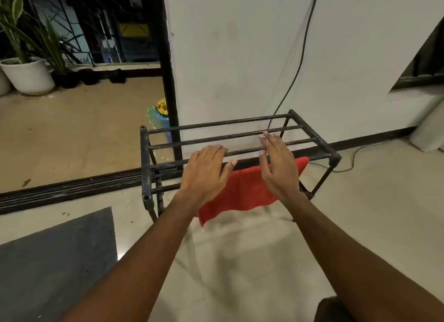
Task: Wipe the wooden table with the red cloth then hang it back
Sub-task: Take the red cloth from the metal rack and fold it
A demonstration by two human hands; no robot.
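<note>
Our left hand and right hand hover spread over the red cloth draped on the rack; a planted white pot sits at ten o'clock.

A metal rack stands on the floor against the far wall. A cloth hangs over the rack's near top bar, right of its middle. The left hand lies over the cloth's left part, its fingers on the bar; the right hand is over the cloth's right part. A cable runs down the wall behind the rack. A mat lies near left on the floor. A sliding-door track crosses left of the rack, and potted plants stand far left beyond it.
</note>
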